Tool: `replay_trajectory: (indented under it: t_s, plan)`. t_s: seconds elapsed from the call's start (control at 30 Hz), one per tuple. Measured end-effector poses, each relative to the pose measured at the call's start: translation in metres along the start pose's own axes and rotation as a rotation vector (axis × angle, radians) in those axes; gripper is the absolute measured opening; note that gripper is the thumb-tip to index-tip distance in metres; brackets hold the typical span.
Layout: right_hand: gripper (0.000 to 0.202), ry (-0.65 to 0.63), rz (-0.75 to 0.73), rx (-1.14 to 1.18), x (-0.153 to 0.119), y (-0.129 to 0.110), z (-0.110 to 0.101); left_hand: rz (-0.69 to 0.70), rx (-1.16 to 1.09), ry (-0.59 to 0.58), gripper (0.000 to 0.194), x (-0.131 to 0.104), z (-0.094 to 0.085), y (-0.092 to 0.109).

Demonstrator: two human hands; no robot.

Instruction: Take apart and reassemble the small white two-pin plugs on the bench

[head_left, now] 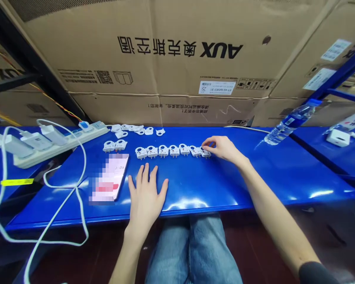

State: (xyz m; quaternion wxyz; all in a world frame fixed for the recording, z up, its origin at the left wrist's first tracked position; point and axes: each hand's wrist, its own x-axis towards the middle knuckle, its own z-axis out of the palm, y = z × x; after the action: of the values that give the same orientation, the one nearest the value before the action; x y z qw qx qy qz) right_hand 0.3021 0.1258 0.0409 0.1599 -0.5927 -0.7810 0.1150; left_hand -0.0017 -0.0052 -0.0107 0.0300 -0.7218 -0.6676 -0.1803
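Observation:
A row of several small white two-pin plugs (pixel 163 151), each with a round hole, runs across the blue shelf with the prongs toward me. At the row's right end my right hand (pixel 223 148) is closed, thumb and fingers pinching the last plug (pixel 206 154), which they partly cover. My left hand (pixel 146 193) lies flat on the shelf below the row, fingers spread, holding nothing. Two more plugs (pixel 114 145) stand to the left of the row. Behind them lies a loose group of white ring-shaped pieces (pixel 133 129).
A phone (pixel 111 177), partly blurred out, lies left of my left hand. Further left are a power strip (pixel 62 146) with chargers and a looping white cable (pixel 79 197). A water bottle (pixel 292 122) leans at the right. Large cardboard boxes (pixel 171 79) wall off the back.

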Motion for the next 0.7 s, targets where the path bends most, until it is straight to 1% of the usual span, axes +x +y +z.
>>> replay_trajectory:
  t_s: [0.1, 0.27, 0.4, 0.6, 0.7]
  plan:
    - [0.018, -0.054, -0.033, 0.03, 0.0015, 0.0026, 0.0028, 0.0, -0.005, -0.003, 0.058, 0.0005, 0.0004, 0.0002]
    - [0.016, -0.092, -0.058, 0.036, 0.0039, 0.0053, 0.0027, 0.002, 0.001, -0.003, 0.06, 0.0015, 0.0015, -0.0003]
    - [0.015, -0.092, -0.074, 0.068, 0.0053, 0.0058, 0.0022, 0.003, 0.01, 0.011, 0.06, 0.0014, 0.0022, 0.0009]
    - [0.014, -0.09, -0.059, 0.034, 0.0055, 0.0009, 0.0042, 0.002, 0.048, 0.041, 0.059, 0.0032, 0.0037, 0.0056]
    - [0.013, -0.092, -0.052, 0.083, 0.0055, 0.0011, 0.0027, 0.002, 0.043, 0.043, 0.059, 0.0055, 0.0044, 0.0071]
